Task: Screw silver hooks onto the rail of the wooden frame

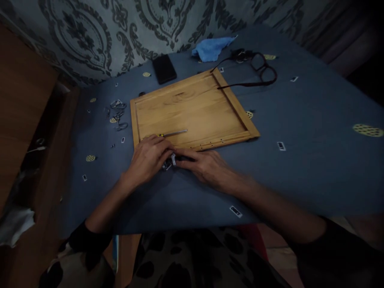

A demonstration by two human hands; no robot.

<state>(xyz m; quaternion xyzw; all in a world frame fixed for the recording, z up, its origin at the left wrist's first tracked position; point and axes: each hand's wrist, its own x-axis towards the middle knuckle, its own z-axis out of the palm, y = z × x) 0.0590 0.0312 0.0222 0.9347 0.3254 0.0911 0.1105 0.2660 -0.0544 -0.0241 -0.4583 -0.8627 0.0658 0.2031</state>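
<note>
A wooden panel (186, 108) with a raised frame lies on the table, small dark holes along its near edge. At that edge, a small shiny metal piece (170, 161), which looks like a hinge, sits between my two hands. My left hand (151, 156) has its fingers over the panel's edge and its thumb at the metal piece. From the other side my right hand (205, 164) pinches the same piece between thumb and fingers. A screwdriver (175, 132) lies on the panel, its yellow and black handle partly hidden behind my left hand.
Several loose metal parts (119, 114) lie left of the panel. Behind it are a black phone (164, 69) and a blue cloth (212, 49). Eyeglasses (264, 74) reach over its far right corner. Patterned wall stands behind the blue-covered table (315, 172); wooden furniture (24, 100) borders the left.
</note>
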